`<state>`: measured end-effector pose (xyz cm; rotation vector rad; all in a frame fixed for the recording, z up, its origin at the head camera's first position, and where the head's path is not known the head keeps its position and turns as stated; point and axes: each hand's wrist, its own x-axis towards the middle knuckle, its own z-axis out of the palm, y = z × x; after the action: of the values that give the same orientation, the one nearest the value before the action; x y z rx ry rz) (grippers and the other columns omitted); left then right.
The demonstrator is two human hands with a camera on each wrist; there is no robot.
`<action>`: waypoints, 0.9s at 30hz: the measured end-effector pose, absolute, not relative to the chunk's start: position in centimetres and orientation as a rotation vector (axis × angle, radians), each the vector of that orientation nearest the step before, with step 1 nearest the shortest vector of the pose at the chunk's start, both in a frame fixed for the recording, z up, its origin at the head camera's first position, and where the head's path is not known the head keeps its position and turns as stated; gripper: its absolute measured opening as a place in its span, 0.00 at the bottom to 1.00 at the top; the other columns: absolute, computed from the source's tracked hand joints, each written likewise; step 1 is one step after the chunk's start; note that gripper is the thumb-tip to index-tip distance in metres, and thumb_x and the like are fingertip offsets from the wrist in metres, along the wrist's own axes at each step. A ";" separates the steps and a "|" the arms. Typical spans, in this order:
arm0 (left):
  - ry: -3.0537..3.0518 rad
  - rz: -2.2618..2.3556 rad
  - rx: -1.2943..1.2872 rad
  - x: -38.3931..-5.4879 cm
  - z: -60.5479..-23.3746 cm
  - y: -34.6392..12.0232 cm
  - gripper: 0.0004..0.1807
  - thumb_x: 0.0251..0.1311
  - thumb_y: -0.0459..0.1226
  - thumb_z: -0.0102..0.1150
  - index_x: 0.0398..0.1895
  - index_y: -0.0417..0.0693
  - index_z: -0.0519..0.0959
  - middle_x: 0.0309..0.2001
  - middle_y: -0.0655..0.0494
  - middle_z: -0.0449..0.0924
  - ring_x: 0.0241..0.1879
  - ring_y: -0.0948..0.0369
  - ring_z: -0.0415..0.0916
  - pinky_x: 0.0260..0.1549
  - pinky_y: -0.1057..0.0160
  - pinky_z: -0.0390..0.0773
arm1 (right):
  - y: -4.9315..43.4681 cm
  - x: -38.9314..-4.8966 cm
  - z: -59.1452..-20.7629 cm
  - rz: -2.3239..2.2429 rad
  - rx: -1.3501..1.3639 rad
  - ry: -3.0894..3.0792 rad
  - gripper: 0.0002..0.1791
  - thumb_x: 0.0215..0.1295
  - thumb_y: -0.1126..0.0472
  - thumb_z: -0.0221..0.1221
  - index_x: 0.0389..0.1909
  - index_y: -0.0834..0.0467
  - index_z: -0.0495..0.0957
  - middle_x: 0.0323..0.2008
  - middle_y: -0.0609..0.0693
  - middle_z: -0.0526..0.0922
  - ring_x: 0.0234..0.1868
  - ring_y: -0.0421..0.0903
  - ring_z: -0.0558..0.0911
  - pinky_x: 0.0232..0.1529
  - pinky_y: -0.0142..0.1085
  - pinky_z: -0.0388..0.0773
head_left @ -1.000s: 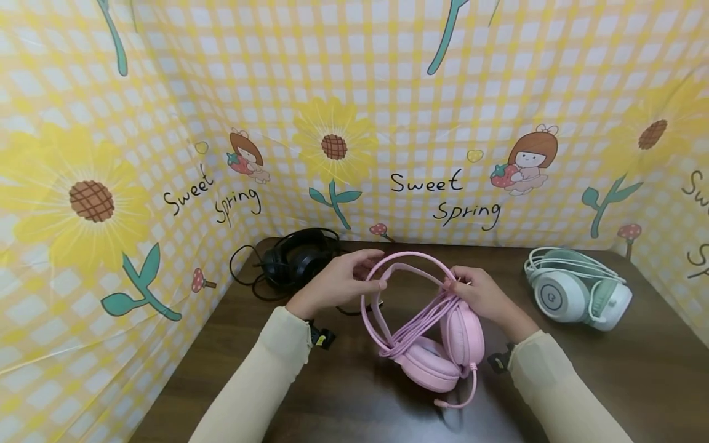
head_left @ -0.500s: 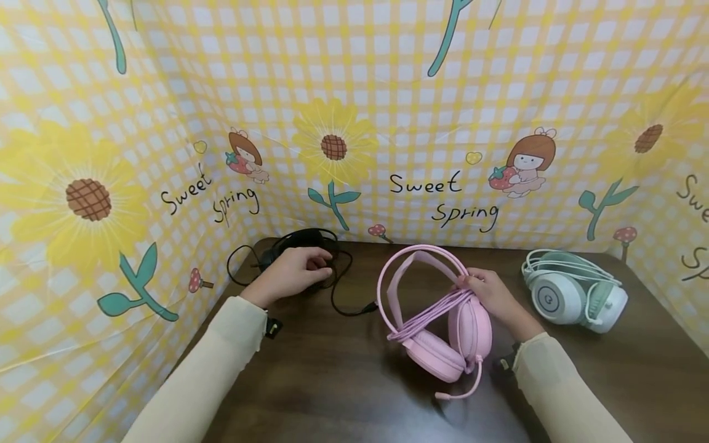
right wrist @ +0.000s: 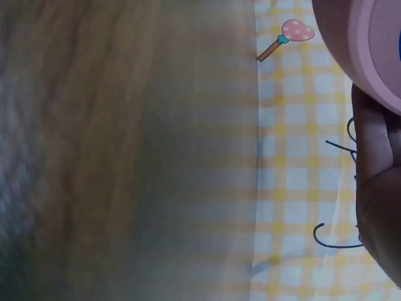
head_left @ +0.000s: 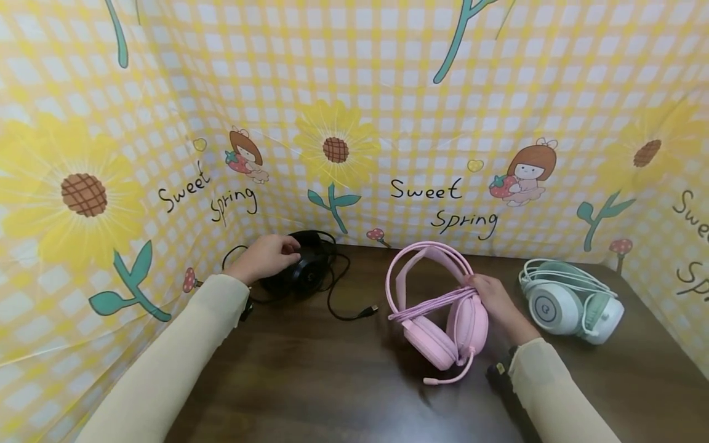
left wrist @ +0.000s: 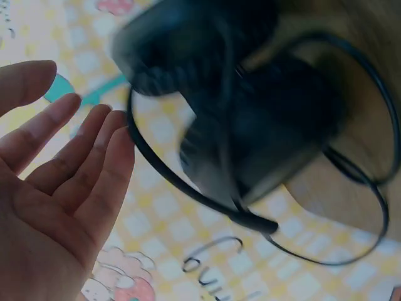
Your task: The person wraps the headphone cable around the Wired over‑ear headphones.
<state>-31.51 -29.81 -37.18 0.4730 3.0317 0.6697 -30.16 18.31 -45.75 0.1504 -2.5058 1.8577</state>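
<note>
Cloth (head_left: 388, 55) with yellow and white checks, big sunflowers and the words "Sweet Spring" hangs like a wall at the back and sides. In front of it is a dark brown wooden table (head_left: 332, 381), with light shining on the near part.

The pink headset (head_left: 429, 341) is near the middle, band up and ear cups down, with its cord (head_left: 423, 306) wound across. It is hard to tell if its bottom touches the wood. A white and green headset (head_left: 558, 307) sits to the right, its own cord wrapped over it. A black headset (head_left: 309, 271) lies at the back left, near the cloth.

The left hand (head_left: 267, 255) has moved the most: a second ago it was by the pink band, and now it is at the black headset. So the person seems to be busy with two headsets, one for each hand. Its fingers (left wrist: 106, 182) look nearly straight, most of them close together, with the thumb apart, right by the black microphone arm (left wrist: 182, 185); a touch cannot be told. The right hand (head_left: 490, 298) has stayed on the pink headset, pinching the band's side above an ear cup. A small black plug (head_left: 367, 312) lies between those two headsets.
</note>
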 end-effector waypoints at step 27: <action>3.001 0.572 0.089 -40.4 -41.5 -38.6 0.28 0.69 0.56 0.46 0.41 0.39 0.80 0.26 0.50 0.77 0.24 0.54 0.73 0.26 0.55 0.72 | 19.9 -33.9 -47.5 1.992 -0.147 -2.527 0.26 0.70 0.46 0.48 0.45 0.68 0.74 0.36 0.50 0.76 0.38 0.43 0.73 0.40 0.30 0.72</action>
<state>-40.37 -38.58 -41.49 0.0891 3.0009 0.5723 -33.86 19.89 -47.48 -0.1467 -2.5273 1.9922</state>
